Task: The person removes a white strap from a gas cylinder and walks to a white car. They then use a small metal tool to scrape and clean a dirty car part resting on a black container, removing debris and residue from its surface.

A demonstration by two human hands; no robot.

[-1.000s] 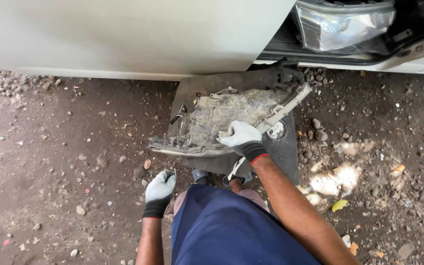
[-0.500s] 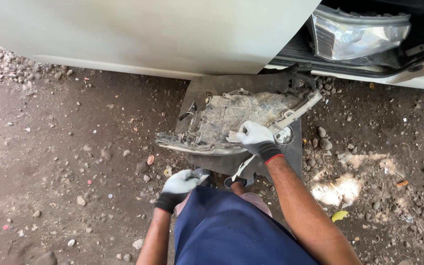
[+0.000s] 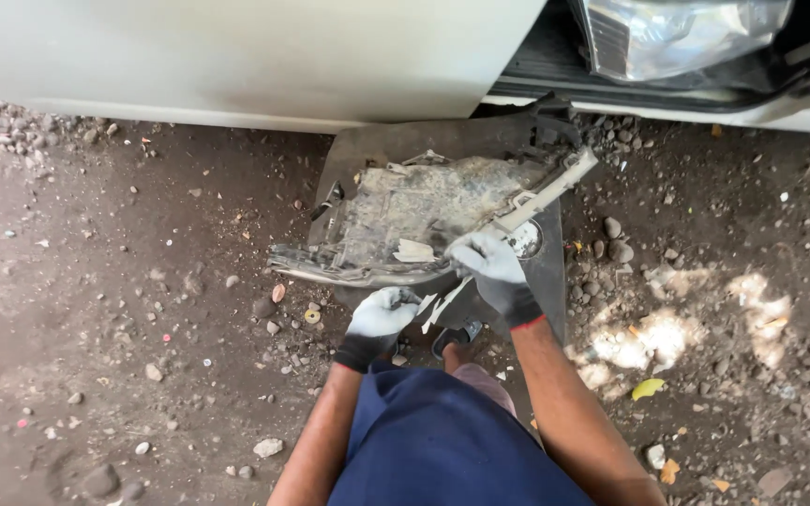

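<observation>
Your left hand (image 3: 382,316) is curled at the near edge of the dirty plastic panel (image 3: 405,225), fingers bent around or just under its lip; from this angle you cannot tell whether they have really closed on the edge or only rest against it. The panel lies on the dark mat (image 3: 546,281), just beyond your grip, with its long curved rim running off to the left of that hand. If that hold is only a touch, the rim could drop or scrape along the dirt ground (image 3: 142,309) once the panel shifts, and the cracked edge there could catch your glove.

Your right hand (image 3: 491,267) is clenched on the pale bracket strip (image 3: 546,192) that runs up and away from your fist toward the car. Below that fist, pale broken pieces (image 3: 438,305) hang near your left hand; they look sharp and could snag or snap off. Pulling hard on the strip alone may break it, since it looks thin and already damaged.

Beyond both grips stands the white car body (image 3: 236,56), and to the right of your right hand the headlight (image 3: 677,37) hangs low. Lifting the panel sharply could knock either one. Loose stones (image 3: 611,239) beside the mat make poor footing.
</observation>
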